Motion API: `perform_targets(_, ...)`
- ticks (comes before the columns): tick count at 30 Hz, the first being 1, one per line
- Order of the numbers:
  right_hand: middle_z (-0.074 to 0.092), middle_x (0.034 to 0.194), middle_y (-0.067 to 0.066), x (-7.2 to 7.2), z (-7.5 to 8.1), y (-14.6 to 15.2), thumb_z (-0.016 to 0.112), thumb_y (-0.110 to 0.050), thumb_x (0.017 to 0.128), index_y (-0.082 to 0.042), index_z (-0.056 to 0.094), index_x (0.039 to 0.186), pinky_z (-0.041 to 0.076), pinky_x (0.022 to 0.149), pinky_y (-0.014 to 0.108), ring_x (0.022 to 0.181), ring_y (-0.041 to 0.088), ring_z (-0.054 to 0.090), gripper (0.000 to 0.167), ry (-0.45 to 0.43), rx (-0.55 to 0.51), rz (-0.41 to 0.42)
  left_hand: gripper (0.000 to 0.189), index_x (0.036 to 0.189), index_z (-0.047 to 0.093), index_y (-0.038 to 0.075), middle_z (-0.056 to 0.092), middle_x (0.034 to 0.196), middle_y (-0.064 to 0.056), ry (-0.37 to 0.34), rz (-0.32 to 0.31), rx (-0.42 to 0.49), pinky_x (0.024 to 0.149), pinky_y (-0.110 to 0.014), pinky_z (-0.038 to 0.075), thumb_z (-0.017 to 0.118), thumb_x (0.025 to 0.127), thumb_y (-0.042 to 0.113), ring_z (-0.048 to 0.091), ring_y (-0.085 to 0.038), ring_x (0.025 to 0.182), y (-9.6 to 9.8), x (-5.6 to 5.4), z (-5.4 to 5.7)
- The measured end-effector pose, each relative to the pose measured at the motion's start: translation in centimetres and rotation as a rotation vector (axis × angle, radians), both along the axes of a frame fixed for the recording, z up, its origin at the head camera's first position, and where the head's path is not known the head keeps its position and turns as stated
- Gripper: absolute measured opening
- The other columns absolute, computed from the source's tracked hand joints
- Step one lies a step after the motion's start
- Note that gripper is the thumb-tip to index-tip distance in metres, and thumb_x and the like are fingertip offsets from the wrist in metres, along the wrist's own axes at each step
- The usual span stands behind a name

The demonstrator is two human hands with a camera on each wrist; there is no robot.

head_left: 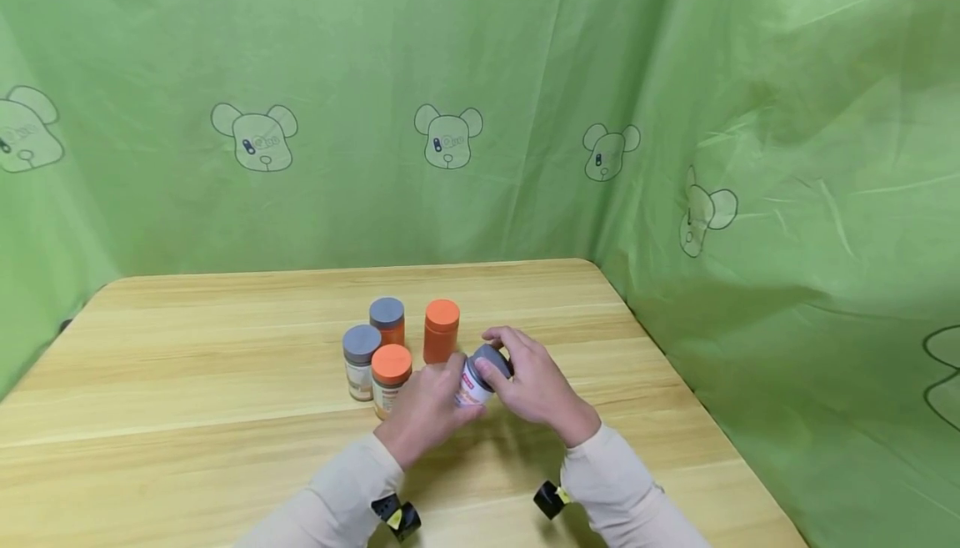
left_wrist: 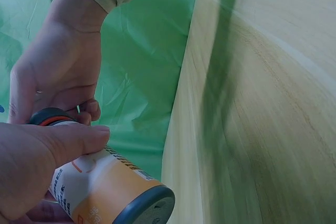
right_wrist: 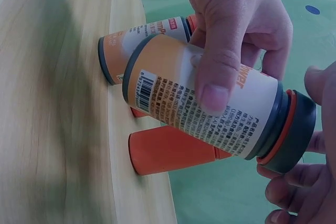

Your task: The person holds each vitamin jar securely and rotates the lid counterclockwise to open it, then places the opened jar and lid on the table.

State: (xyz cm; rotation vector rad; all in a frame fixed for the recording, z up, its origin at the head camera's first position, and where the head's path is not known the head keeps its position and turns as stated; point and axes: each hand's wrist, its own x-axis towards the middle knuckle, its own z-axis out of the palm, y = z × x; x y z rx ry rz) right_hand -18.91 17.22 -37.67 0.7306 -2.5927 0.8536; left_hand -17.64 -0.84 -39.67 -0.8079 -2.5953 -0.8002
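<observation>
My left hand [head_left: 426,404] grips the body of a supplement bottle [head_left: 473,389] with a white and orange label, held tilted over the table. In the right wrist view the left thumb lies across the printed label of this bottle [right_wrist: 205,106]. My right hand [head_left: 538,379] holds the dark grey lid [head_left: 491,356] between thumb and fingers. An orange ring [right_wrist: 278,135] shows between the lid and the bottle's dark neck. The left wrist view shows the dark base [left_wrist: 149,205] of the bottle; part of its body is hidden by the left hand.
Left of the hands stand a grey-lidded bottle [head_left: 361,356] and an orange-lidded one [head_left: 392,364], both labelled. Behind them are an orange bottle with a grey lid [head_left: 387,314] and an all-orange bottle [head_left: 441,333]. Green curtains [head_left: 360,47] surround the wooden table [head_left: 187,381].
</observation>
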Motion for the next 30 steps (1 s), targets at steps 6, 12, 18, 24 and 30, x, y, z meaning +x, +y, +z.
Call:
perform_targets(6,0.062,0.109,0.008,0.02,0.0,0.12,0.06,-0.027,0.095,-0.006,0.057,0.122,0.05,0.078,0.039,0.091,0.019,0.059,0.035,0.004,-0.003,0.037,0.05,0.105,0.055,0.003,0.061,0.075,-0.005,-0.002,0.002,-0.008,0.049,-0.022,0.045,0.083,0.075,0.033,0.059,-0.014,0.058,0.1,0.0,0.01)
perform_targets(12,0.061,0.115,0.01,0.22,0.21,0.38,0.059,-0.018,0.092,-0.002,0.056,0.123,0.05,0.083,0.042,0.097,0.021,0.059,0.035,0.036,-0.007,0.11,0.051,0.104,0.056,0.003,0.061,0.074,-0.005,0.013,0.017,-0.007,0.048,-0.022,0.044,0.084,0.074,0.033,0.059,-0.014,0.057,0.14,0.03,-0.06)
perform_targets(18,0.061,0.116,0.011,0.24,0.21,0.26,0.057,-0.026,0.096,-0.003,0.056,0.125,0.049,0.084,0.044,0.1,0.023,0.059,0.037,0.034,0.008,0.065,0.051,0.105,0.056,0.003,0.061,0.075,-0.005,0.014,0.013,-0.006,0.049,-0.022,0.045,0.084,0.074,0.033,0.059,-0.014,0.058,0.17,0.04,0.03)
perform_targets(24,0.062,0.11,0.009,0.07,0.16,-0.03,0.058,-0.032,0.095,-0.005,0.057,0.123,0.049,0.081,0.042,0.095,0.022,0.06,0.039,0.008,0.016,-0.003,0.05,0.105,0.056,0.003,0.061,0.075,-0.005,0.009,0.013,-0.009,0.049,-0.023,0.045,0.084,0.075,0.032,0.059,-0.014,0.058,0.21,0.05,0.13)
perform_targets(30,0.061,0.112,0.008,0.03,0.28,0.03,0.062,-0.026,0.093,-0.004,0.056,0.123,0.049,0.077,0.038,0.092,0.019,0.058,0.037,-0.007,0.006,0.048,0.051,0.104,0.056,0.002,0.059,0.073,-0.004,0.009,0.025,-0.011,0.049,-0.023,0.044,0.084,0.074,0.031,0.057,-0.014,0.057,0.19,0.06,0.24)
